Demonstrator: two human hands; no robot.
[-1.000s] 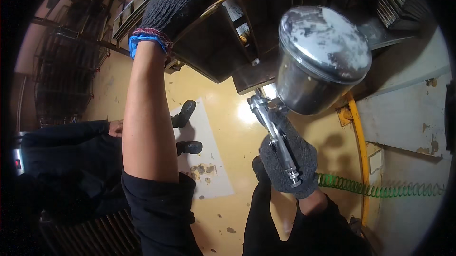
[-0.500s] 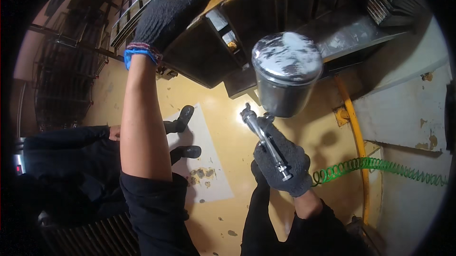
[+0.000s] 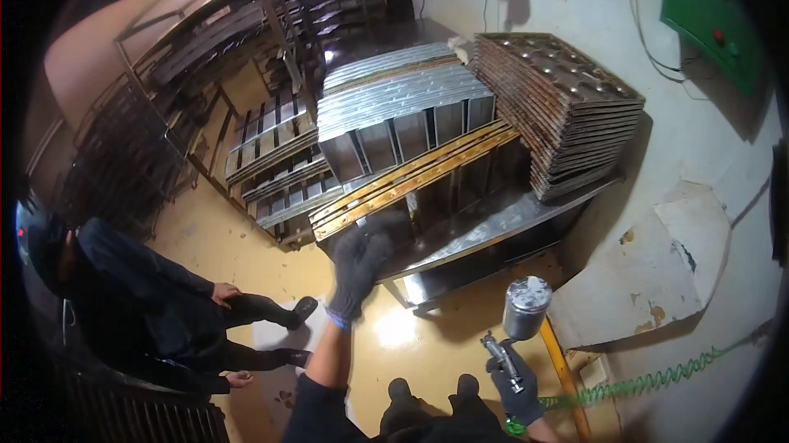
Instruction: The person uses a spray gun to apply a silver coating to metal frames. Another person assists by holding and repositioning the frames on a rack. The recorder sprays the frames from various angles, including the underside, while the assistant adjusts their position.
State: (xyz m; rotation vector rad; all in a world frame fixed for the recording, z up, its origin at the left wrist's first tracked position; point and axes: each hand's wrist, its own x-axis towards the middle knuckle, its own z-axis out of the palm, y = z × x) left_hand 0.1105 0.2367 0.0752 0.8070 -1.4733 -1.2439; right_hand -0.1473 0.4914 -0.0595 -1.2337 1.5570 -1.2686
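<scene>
The spray gun (image 3: 511, 344) with its metal cup on top sits low in the right hand (image 3: 516, 377), whose gloved fingers are wrapped tight round the grip; the nozzle points up and away toward the steel table (image 3: 493, 225), well short of it. A green coiled hose (image 3: 649, 381) trails off to the right of that hand along the floor. Up and to the left, the left hand (image 3: 362, 258), also gloved, is raised with fingers loosely spread, against the front edge of the yellowish frames (image 3: 411, 176); whether it touches them cannot be told, and it grips nothing visible.

Beyond the left hand, ranks of shiny loaf tins (image 3: 394, 102) lie on those frames, and to their right a tall stack of dark dimpled trays (image 3: 567, 106). No spray mist shows, so the spraying looks to be paused or not yet begun on this batch; which tins are already coated cannot be judged from here.

Far left of both hands, another person (image 3: 140, 311) in dark clothes crouches on the yellow floor (image 3: 238, 254).
</scene>
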